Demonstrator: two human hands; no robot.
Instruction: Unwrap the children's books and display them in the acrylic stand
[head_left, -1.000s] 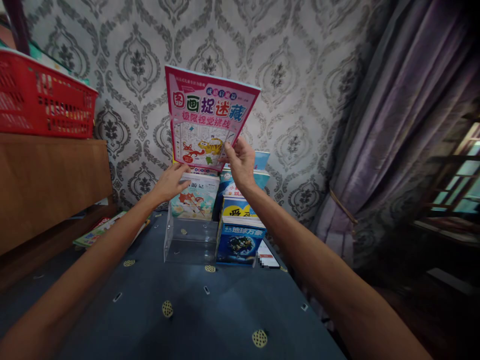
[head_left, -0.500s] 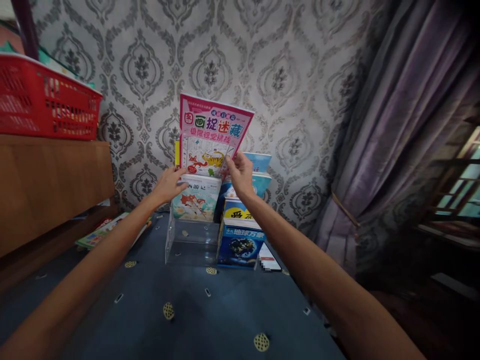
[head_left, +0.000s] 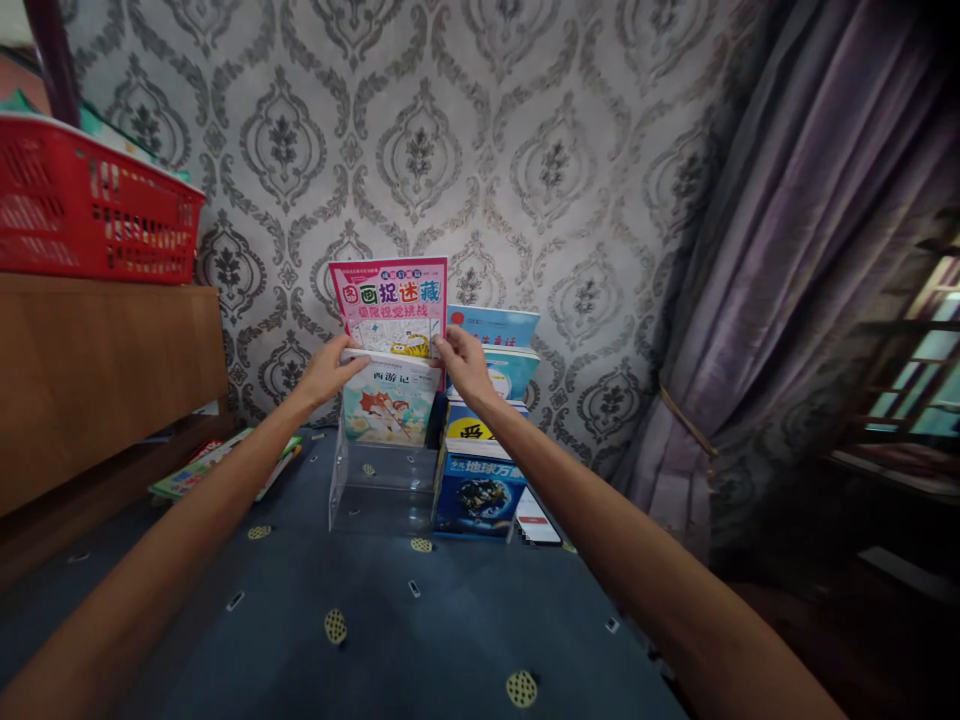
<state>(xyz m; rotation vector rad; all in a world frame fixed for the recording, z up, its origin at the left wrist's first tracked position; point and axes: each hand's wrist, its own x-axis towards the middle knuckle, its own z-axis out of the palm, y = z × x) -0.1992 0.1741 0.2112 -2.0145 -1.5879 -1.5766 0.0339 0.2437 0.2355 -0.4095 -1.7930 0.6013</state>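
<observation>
A red basket [head_left: 97, 215] sits on a wooden cabinet [head_left: 105, 380]; dark blue patterned cloth [head_left: 420, 640] spreads before grey wallpaper [head_left: 555, 230]. The left hand [head_left: 326, 370] is at the pink book [head_left: 390, 290]'s left edge, its grip unclear. The pink book stands behind a pale green book [head_left: 390, 405] above a clear rack [head_left: 337, 495]; the right hand [head_left: 465, 365] pinches its right edge. Rightward hangs a purple curtain [head_left: 780, 260].

A book rack [head_left: 386, 505] stands toward the far edge of the worktop [head_left: 427, 650]. Right of it, near the right edge, lies a phone [head_left: 534, 520]; stacked books [head_left: 202, 466] lie left.
</observation>
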